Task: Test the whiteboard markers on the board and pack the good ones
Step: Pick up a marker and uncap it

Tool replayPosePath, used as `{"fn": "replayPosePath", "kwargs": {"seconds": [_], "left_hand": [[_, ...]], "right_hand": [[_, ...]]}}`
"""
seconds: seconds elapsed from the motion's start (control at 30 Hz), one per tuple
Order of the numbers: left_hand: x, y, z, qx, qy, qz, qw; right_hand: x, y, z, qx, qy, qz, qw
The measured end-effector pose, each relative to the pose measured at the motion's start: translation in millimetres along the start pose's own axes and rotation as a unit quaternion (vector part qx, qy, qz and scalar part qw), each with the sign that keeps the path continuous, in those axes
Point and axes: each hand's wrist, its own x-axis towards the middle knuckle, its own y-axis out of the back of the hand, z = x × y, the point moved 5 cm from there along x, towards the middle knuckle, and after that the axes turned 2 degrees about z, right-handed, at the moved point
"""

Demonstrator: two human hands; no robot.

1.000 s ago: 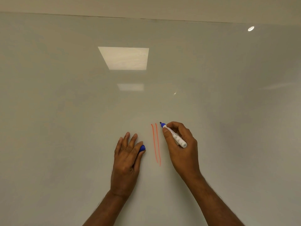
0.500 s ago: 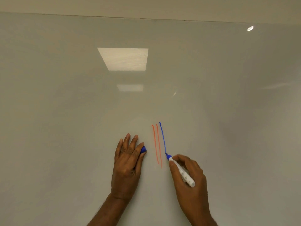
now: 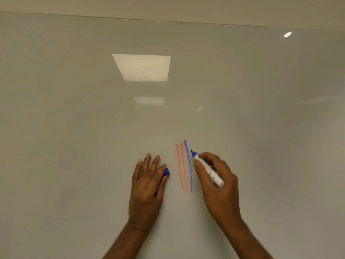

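The whiteboard (image 3: 93,137) fills the view. My right hand (image 3: 216,184) grips a white marker with a blue tip (image 3: 207,168), its tip near the top of a long blue line (image 3: 188,165). Two orange lines (image 3: 181,165) run just left of the blue one. My left hand (image 3: 147,182) lies with straight fingers against the board and holds the marker's blue cap (image 3: 166,172) between thumb and forefinger; most of the cap is hidden.
The board's top edge (image 3: 168,20) runs across the top of the view. Reflections of ceiling lights (image 3: 143,67) show on the glossy surface. Bare board lies to the left and right of the lines.
My right hand drew the blue line downward beside the orange ones, then came back up with the marker tip near the line's top. The left hand stayed in place.
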Motion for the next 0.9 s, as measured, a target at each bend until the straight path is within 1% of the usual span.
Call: {"fn": "replayPosePath", "kwargs": {"seconds": [0.2, 0.4, 0.67, 0.77, 0.9], "left_hand": [[-1, 0, -2, 0.004, 0.000, -0.007, 1.000], [0, 0, 0, 0.004, -0.002, -0.002, 1.000], [-1, 0, 0, 0.001, 0.002, -0.002, 1.000], [-1, 0, 0, -0.005, 0.001, 0.003, 1.000], [0, 2, 1, -0.019, 0.017, 0.001, 1.000]], "right_hand": [[23, -13, 13, -0.024, 0.002, 0.007, 1.000], [-6, 0, 19, -0.031, 0.001, 0.010, 0.999], [-74, 21, 51, -0.040, -0.051, 0.024, 0.998], [-82, 24, 53, -0.043, -0.083, 0.004, 0.996], [-82, 29, 32, 0.011, -0.108, 0.005, 0.994]]}}
